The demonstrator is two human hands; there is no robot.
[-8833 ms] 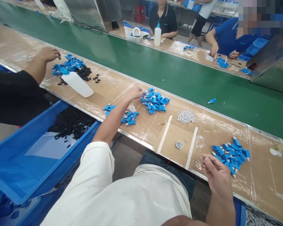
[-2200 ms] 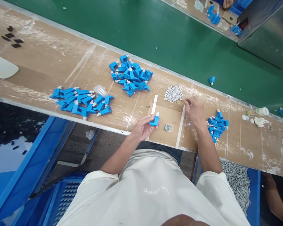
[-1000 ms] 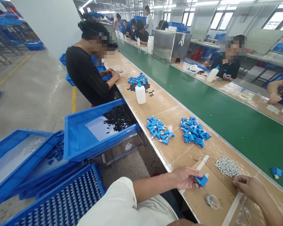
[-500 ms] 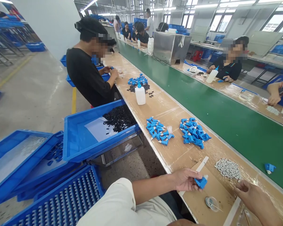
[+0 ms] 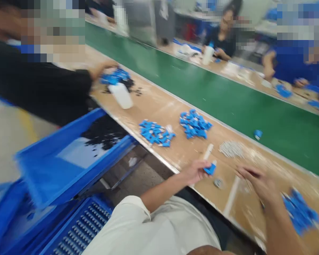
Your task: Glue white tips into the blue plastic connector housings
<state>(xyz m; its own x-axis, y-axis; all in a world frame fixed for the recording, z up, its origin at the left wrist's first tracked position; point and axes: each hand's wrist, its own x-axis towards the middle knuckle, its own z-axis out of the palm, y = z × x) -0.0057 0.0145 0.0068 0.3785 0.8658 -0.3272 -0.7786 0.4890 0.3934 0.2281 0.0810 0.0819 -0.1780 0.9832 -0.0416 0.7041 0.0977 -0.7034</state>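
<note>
The whole picture is smeared by motion. My left hand is closed on a small blue plastic part with a white tip, held just above the cardboard pad on the bench. My right hand hovers over the pad's right side, fingers curled and blurred; whether it holds anything does not show. A small round dish lies between the two hands. A heap of small white pieces lies beyond the pad. Blue parts lie in a pile right of my right hand.
Two more piles of blue parts lie to the left on the bench. A green conveyor belt runs behind, a single blue part on it. A blue tray of black pieces stands at left. Other people work nearby.
The camera has swung right and downward, blurring the view. My left hand still holds the blue part. My right hand has moved in over the pad, closer to the left hand.
</note>
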